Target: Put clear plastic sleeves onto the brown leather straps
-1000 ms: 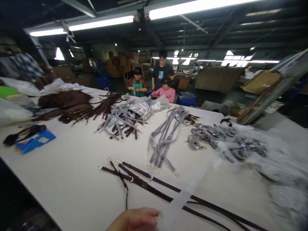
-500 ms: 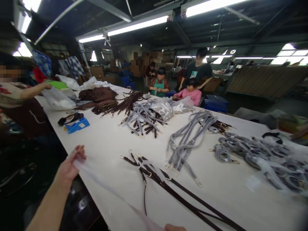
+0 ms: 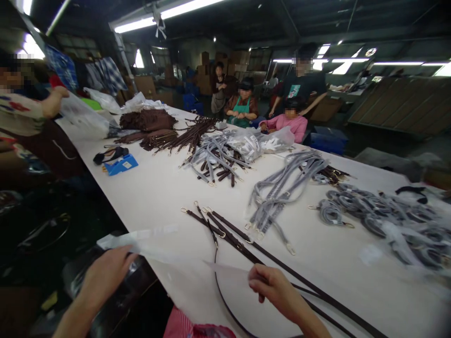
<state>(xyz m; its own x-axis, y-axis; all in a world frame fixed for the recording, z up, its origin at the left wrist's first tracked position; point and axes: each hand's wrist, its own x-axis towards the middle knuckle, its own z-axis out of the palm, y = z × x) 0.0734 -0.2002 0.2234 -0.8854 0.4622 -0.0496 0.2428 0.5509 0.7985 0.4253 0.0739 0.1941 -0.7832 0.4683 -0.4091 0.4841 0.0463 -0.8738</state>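
Observation:
A long translucent plastic sleeve stretches between my two hands above the near table edge. My left hand is closed on its left end, with a loose flap sticking out past the fingers. The right end is pinched in my right hand, whose fingers are curled. Just beyond lie several dark brown straps with gold-coloured metal clasps, running toward the lower right. A thin dark cord or strap curves down from them under the sleeve.
Grey plastic-wrapped straps lie mid-table, coiled wrapped straps at right. Farther back are brown straps and a bag of white pieces. A blue box sits near the left edge. A co-worker stands left; several people work beyond.
My left hand has come down and nearer. My right hand has risen into view from the bottom edge. The sleeve now runs more level, and the translucent strip over the strap clasps is gone.

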